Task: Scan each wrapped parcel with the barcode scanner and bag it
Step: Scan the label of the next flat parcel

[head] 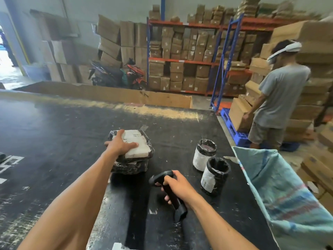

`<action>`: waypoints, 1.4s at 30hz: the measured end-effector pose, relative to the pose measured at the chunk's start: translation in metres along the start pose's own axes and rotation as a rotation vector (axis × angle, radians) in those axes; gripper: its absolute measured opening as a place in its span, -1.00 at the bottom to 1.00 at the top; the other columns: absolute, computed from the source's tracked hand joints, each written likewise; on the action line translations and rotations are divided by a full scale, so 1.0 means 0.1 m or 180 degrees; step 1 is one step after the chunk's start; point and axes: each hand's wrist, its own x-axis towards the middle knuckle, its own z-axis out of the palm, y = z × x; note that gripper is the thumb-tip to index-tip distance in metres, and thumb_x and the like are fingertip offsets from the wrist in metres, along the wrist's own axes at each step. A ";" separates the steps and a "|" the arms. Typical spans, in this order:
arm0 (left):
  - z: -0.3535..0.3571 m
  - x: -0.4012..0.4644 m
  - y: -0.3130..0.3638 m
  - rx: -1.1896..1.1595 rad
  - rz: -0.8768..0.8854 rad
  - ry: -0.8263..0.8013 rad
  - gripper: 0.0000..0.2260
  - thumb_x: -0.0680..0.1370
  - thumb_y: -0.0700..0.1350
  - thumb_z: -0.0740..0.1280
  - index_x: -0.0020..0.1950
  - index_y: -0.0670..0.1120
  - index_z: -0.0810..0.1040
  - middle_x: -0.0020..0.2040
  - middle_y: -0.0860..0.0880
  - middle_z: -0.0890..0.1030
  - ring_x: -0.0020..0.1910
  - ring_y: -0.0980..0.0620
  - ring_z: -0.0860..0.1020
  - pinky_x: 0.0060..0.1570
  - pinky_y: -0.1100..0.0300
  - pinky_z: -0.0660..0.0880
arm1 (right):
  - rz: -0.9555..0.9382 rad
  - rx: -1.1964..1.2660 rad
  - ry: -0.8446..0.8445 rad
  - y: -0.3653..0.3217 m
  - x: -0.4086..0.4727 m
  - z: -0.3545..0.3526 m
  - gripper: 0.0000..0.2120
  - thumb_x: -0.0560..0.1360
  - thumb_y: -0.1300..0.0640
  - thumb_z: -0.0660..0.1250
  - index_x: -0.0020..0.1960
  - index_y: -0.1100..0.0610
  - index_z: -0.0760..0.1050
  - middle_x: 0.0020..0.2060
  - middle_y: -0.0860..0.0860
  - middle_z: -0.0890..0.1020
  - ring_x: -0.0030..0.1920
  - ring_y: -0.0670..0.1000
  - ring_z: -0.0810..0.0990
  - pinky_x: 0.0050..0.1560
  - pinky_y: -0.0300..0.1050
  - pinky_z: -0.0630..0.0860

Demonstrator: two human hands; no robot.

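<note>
A flat parcel [138, 150] in black wrap with a white label lies on the black table [63, 132]. My left hand [119, 143] rests on its top and grips the label side. My right hand [177, 186] holds a black barcode scanner [166, 181] by the handle, its head pointing left toward the parcel. Two cylindrical parcels in black wrap with white labels stand to the right, one farther back [204, 155] and one nearer [215, 175]. A light blue woven bag [288, 192] hangs open at the table's right edge.
A person in a grey shirt [281, 94] handles cardboard boxes beyond the table's right corner, by a blue pallet [234, 127]. Shelves of boxes [183, 56] and parked motorbikes [117, 73] line the back wall. A cardboard sheet [108, 92] borders the table's far edge.
</note>
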 end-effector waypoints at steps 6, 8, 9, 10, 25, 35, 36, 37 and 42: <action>0.03 -0.06 0.03 -0.0580 0.0110 0.0184 -0.20 0.34 0.06 0.63 0.50 0.21 0.33 0.42 -0.28 0.37 0.44 -0.25 0.26 0.37 -0.12 0.34 | -0.0184 0.0856 0.0053 -0.19 -0.02 -0.19 -0.50 0.41 0.14 0.33 0.32 0.22 0.37 -0.20 0.16 0.68 -0.41 0.10 0.55 -0.41 -0.10 0.53; 0.09 -0.16 0.05 -0.0735 0.0232 0.0299 -0.23 0.32 0.04 0.64 0.45 0.27 0.38 0.38 -0.26 0.34 0.16 -0.17 0.40 0.33 -0.03 0.39 | -0.0321 0.0843 0.0207 -0.26 -0.02 -0.23 -0.45 0.42 0.04 0.36 0.34 0.25 0.38 -0.26 0.11 0.67 -0.44 0.07 0.54 -0.46 -0.14 0.49; 0.13 -0.22 0.04 -0.0766 0.0316 0.0352 -0.25 0.32 0.03 0.64 0.43 0.29 0.39 0.36 -0.24 0.32 0.05 -0.13 0.41 0.32 0.01 0.40 | -0.0399 0.0808 0.0304 -0.31 -0.02 -0.25 -0.43 0.43 -0.02 0.38 0.34 0.24 0.39 -0.28 0.10 0.66 -0.45 0.06 0.53 -0.47 -0.15 0.47; 0.17 -0.29 0.02 -0.0805 0.0402 0.0403 -0.26 0.34 0.03 0.64 0.43 0.31 0.39 0.34 -0.21 0.30 -0.01 -0.11 0.42 0.31 0.04 0.41 | -0.0489 0.0760 0.0391 -0.36 -0.02 -0.25 -0.41 0.44 -0.07 0.40 0.34 0.23 0.40 -0.29 0.09 0.66 -0.47 0.06 0.52 -0.48 -0.16 0.45; 0.50 -0.97 -0.28 -0.1213 0.1339 0.0871 -0.42 0.44 0.09 0.57 0.40 0.36 0.44 0.19 -0.03 0.33 0.04 0.28 0.46 -0.02 0.68 0.25 | -0.1583 0.0036 0.0703 -0.85 -0.29 -0.14 -0.55 0.49 -0.34 0.38 0.28 -0.20 0.40 -0.18 0.11 0.74 -0.43 0.02 0.62 -0.44 -0.10 0.56; 0.52 -1.10 -0.30 -0.1321 0.1423 0.0975 -0.44 0.45 0.09 0.57 0.37 0.38 0.43 0.18 -0.01 0.34 0.08 0.31 0.46 0.24 0.34 0.35 | -0.1745 -0.0109 0.0737 -0.74 -0.33 -0.06 -0.70 0.47 -0.37 0.37 0.14 -0.37 0.39 -0.28 0.01 0.72 -0.45 0.02 0.64 -0.48 -0.10 0.55; 0.52 -1.11 -0.30 -0.1324 0.1422 0.0986 -0.44 0.45 0.09 0.57 0.38 0.38 0.43 0.18 -0.02 0.34 0.08 0.25 0.47 0.26 0.31 0.36 | -0.1755 -0.0104 0.0751 -0.74 -0.33 -0.07 -0.70 0.47 -0.37 0.37 0.13 -0.37 0.38 -0.30 0.02 0.71 -0.45 0.02 0.63 -0.48 -0.10 0.55; 0.52 -1.11 -0.29 -0.1309 0.1417 0.0991 -0.43 0.45 0.09 0.56 0.39 0.36 0.44 0.19 -0.02 0.34 0.09 0.16 0.49 0.28 0.29 0.37 | -0.1763 -0.0096 0.0762 -0.74 -0.33 -0.07 -0.71 0.47 -0.37 0.36 0.13 -0.37 0.38 -0.30 0.03 0.70 -0.45 0.02 0.63 -0.48 -0.10 0.55; 0.52 -1.12 -0.25 -0.1133 0.1445 0.0980 -0.41 0.46 0.12 0.55 0.44 0.34 0.43 0.16 -0.02 0.33 0.08 0.09 0.46 0.27 0.23 0.37 | -0.1809 -0.0047 0.0755 -0.77 -0.36 -0.10 -0.67 0.45 -0.37 0.35 0.14 -0.33 0.36 -0.30 0.05 0.65 -0.47 -0.01 0.57 -0.50 -0.11 0.53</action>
